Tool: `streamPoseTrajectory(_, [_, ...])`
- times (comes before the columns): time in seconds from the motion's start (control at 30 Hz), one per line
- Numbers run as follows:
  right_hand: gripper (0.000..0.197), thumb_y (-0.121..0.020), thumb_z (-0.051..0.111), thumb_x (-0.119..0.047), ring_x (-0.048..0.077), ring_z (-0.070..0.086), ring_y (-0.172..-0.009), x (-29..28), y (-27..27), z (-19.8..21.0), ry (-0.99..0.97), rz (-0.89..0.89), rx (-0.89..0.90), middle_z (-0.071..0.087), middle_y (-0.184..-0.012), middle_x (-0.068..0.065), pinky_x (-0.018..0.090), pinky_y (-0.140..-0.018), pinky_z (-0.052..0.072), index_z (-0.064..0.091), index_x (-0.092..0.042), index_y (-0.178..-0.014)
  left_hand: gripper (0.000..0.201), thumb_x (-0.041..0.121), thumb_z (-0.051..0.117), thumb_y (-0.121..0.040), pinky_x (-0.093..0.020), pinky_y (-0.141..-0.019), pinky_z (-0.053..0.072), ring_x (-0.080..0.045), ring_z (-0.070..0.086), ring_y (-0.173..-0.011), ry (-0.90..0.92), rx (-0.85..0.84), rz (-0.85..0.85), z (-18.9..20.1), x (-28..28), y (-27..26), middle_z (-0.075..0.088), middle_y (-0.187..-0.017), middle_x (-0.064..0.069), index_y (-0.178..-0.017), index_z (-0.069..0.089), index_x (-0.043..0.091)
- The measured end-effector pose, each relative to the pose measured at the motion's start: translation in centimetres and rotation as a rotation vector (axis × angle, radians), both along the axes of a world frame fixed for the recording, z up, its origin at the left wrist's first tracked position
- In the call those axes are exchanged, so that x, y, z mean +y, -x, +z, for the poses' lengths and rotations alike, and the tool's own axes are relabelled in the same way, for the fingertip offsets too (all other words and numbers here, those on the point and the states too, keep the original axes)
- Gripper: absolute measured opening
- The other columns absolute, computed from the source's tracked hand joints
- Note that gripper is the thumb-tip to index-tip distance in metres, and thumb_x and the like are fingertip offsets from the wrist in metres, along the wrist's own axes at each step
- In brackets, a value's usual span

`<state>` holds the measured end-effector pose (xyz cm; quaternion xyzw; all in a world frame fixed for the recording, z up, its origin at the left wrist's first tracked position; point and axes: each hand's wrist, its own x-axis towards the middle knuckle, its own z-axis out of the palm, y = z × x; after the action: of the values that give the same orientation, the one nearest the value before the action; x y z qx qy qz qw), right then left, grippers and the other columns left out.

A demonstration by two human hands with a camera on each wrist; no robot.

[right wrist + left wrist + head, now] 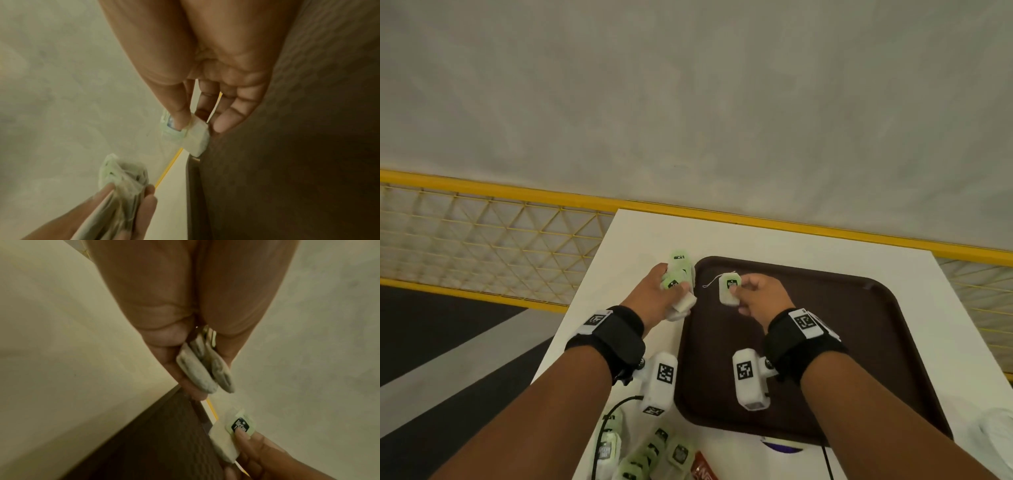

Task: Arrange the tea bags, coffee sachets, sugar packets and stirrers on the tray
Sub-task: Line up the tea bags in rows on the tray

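- Presently, a bunch of tea bags (677,281) is clenched in the left hand (654,297) above the white table (640,236), just outside the tray's far-left corner.
- Loose tea bags (640,452) and a red sachet (703,467) are seen at the table's near-left edge, not yet on the tray; sugar packets and stirrers cannot be identified.
- A single tea bag (729,288) is pinched at its green tag by the thumb and fingers of the right hand (763,301), held over the far-left corner of the brown tray (859,342); its string hangs to the left.
- Risk is judged as follows: the loose string could trail over the tray rim, and bags could slip from the crowded left-hand bunch onto the table, near its left edge.
- Ample bare tray surface is noted towards the right and near edges; room on the table's left strip is narrow.
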<state>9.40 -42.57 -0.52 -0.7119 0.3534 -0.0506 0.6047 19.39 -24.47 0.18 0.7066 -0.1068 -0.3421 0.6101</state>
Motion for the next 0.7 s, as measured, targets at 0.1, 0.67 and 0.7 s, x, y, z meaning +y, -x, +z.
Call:
streamPoseTrajectory(0.1, [0.013, -0.093, 0.058, -0.002, 0.02, 0.064, -0.092, -0.3, -2.2, -1.5, 0.033, -0.011, 0.038, 0.067, -0.11, 0.016, 0.031, -0.079, 0.057, 0.066, -0.008, -0.1, 0.027, 0.02, 0.063, -0.094, -0.053, -0.093, 0.054, -0.034, 0.062, -0.111, -0.017, -0.021, -0.018, -1.0, 0.4, -1.3, 0.06, -0.118, -0.013, -0.117, 0.05, 0.019])
streamPoseTrajectory(0.67, [0.017, -0.083, 0.074, -0.026, 0.012, 0.059, -0.082, -1.0, -6.9, -4.6, 0.434, -0.077, 0.129, 0.06, -0.081, -0.006, 0.023, -0.073, 0.043, 0.065, -0.018, -0.094, 0.032, 0.016, 0.062, -0.095, -0.05, -0.086, 0.057, -0.035, 0.065, -0.106, 0.047, 0.092, -0.063, -3.2, 0.3, -2.5, 0.061, -0.117, -0.018, -0.124, 0.05, 0.012])
streamPoseTrajectory(0.7, [0.018, -0.084, 0.073, -0.027, 0.012, 0.057, -0.081, -1.0, -6.9, -4.4, 0.454, -0.081, 0.135, 0.059, -0.08, -0.007, 0.023, -0.073, 0.042, 0.064, -0.017, -0.096, 0.034, 0.017, 0.063, -0.094, -0.049, -0.085, 0.057, -0.035, 0.065, -0.104, 0.038, 0.084, -0.08, -3.3, 0.3, -2.5, 0.062, -0.117, -0.021, -0.125, 0.049, 0.012])
